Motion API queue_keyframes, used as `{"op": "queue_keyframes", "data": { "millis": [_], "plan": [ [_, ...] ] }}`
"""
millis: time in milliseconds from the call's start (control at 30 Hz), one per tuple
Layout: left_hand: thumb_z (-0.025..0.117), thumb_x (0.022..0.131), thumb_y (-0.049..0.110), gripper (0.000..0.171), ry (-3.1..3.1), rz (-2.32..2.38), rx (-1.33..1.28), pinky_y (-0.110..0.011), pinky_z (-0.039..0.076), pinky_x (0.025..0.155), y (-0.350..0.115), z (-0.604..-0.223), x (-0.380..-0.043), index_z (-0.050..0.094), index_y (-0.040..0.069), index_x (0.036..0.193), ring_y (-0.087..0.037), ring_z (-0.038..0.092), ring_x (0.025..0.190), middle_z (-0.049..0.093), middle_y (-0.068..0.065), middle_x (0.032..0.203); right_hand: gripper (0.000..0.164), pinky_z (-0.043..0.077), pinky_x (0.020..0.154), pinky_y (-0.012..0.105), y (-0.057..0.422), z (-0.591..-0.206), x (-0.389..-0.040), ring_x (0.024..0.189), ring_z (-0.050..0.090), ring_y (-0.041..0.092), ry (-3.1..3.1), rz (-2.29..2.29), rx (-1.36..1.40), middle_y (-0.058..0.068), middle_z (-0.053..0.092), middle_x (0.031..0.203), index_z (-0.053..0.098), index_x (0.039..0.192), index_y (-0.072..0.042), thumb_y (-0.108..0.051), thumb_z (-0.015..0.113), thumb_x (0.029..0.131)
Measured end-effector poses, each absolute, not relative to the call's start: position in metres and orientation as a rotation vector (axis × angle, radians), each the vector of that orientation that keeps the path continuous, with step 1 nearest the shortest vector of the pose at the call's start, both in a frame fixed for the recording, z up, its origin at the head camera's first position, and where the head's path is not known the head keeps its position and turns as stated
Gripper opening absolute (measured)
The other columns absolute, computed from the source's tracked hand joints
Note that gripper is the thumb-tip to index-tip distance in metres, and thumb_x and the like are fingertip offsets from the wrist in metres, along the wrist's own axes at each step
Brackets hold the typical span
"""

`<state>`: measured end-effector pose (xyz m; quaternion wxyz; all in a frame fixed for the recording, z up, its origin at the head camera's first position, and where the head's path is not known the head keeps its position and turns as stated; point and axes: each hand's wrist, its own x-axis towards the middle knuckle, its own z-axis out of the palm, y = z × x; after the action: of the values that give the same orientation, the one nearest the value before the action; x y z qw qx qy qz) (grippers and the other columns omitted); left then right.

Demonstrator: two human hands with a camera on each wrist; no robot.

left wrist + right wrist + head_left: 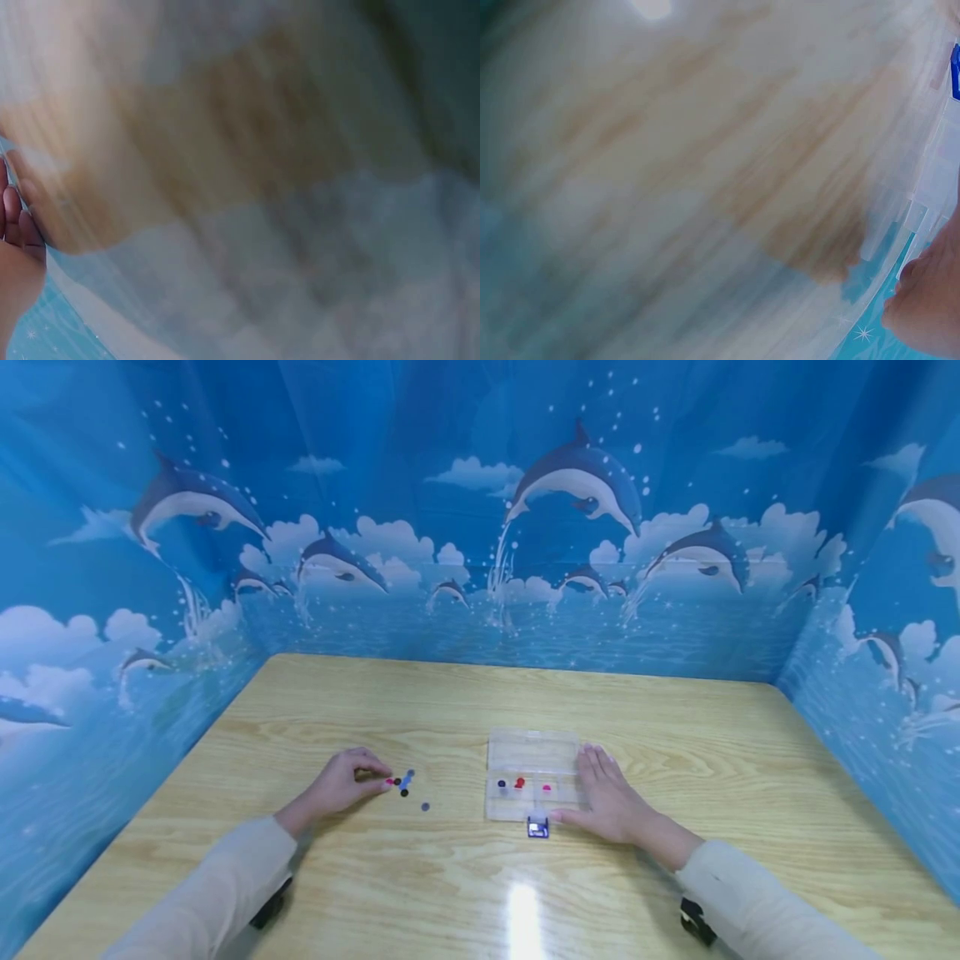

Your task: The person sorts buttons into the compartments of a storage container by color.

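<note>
At the left, my left hand point(351, 781) bends its thumb and forefinger together at a small pinkish-red disc point(390, 782), pinching it at the edge of a loose group. Around the fingertips lie black discs point(404, 792) and blue pieces point(407, 779), button-like and small. A clear plastic box point(497, 810) lies with its lid point(532, 752) folded back, away from me. Its compartments hold a dark disc point(502, 784), red pieces point(520, 783) and a pink one point(547, 788). My right hand point(611, 802) rests along the box's right side, fingers extended and thumb by the front edge.
A blue clasp-like part point(537, 827) sits at the box's front edge. One grey-blue disc point(425, 807) lies apart from the group, nearer the box. Dolphin-print curtains point(480, 527) stand around the wooden table point(420, 893). Both wrist views mostly show blurred tabletop.
</note>
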<state>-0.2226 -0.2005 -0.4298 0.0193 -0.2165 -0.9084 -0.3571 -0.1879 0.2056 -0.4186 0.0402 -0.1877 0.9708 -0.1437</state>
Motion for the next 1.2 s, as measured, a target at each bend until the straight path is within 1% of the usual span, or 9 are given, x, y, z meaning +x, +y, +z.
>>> {"op": "queue_keyframes", "data": {
  "millis": [133,267,533,700,1033,1200],
  "plan": [
    [0.073,0.077,0.010,0.013,-2.817,-1.106,-0.668,-0.023,0.049,0.076,-0.1992,-0.4293,-0.2229,0.071,0.005,0.089,-0.017,0.057,0.083,0.065,-0.005,0.088,0.103,0.010,0.114,0.054,0.2055,-0.4184,-0.1880,0.140,0.007,0.045,2.974,-0.439,-0.573,0.031,0.010,0.150,0.014,0.141,0.013,-0.062,0.052,0.083],
    [0.073,0.076,0.007,0.011,-2.807,-1.105,-0.673,-0.021,0.048,0.073,-0.1976,-0.4277,-0.2221,0.071,0.005,0.087,-0.016,0.057,0.081,0.065,-0.005,0.086,0.103,0.011,0.113,0.054,0.2056,-0.4179,-0.1879,0.139,0.007,0.046,2.978,-0.440,-0.577,0.032,0.010,0.149,0.015,0.141,0.013,-0.062,0.053,0.082],
    [0.072,0.076,0.005,0.007,-2.822,-1.135,-0.665,-0.019,0.047,0.070,-0.1966,-0.4261,-0.2221,0.071,0.005,0.083,-0.012,0.055,0.078,0.064,-0.005,0.084,0.101,0.011,0.113,0.054,0.2055,-0.4171,-0.1867,0.139,0.009,0.046,2.985,-0.441,-0.598,0.033,0.011,0.149,0.016,0.141,0.014,-0.060,0.054,0.083],
    [0.073,0.075,0.006,0.006,-2.815,-1.130,-0.665,-0.020,0.046,0.070,-0.1966,-0.4251,-0.2235,0.070,0.005,0.080,-0.012,0.056,0.077,0.065,-0.006,0.082,0.101,0.011,0.113,0.054,0.2055,-0.4170,-0.1863,0.139,0.008,0.046,2.987,-0.446,-0.597,0.033,0.011,0.149,0.016,0.141,0.014,-0.060,0.054,0.083],
    [0.075,0.072,0.008,0.010,-2.841,-1.137,-0.617,-0.018,0.044,0.067,-0.1967,-0.4226,-0.2236,0.066,0.005,0.074,-0.007,0.052,0.073,0.063,-0.005,0.080,0.102,0.010,0.114,0.054,0.2057,-0.4193,-0.1879,0.140,0.007,0.045,2.984,-0.438,-0.585,0.032,0.010,0.149,0.015,0.141,0.013,-0.061,0.053,0.082],
    [0.076,0.072,0.010,0.011,-2.838,-1.136,-0.631,-0.018,0.044,0.066,-0.1961,-0.4223,-0.2232,0.066,0.004,0.072,-0.007,0.051,0.073,0.063,-0.006,0.079,0.102,0.010,0.114,0.054,0.2058,-0.4186,-0.1873,0.140,0.007,0.045,2.979,-0.446,-0.583,0.031,0.010,0.150,0.014,0.141,0.013,-0.062,0.052,0.083]
  ]
}}
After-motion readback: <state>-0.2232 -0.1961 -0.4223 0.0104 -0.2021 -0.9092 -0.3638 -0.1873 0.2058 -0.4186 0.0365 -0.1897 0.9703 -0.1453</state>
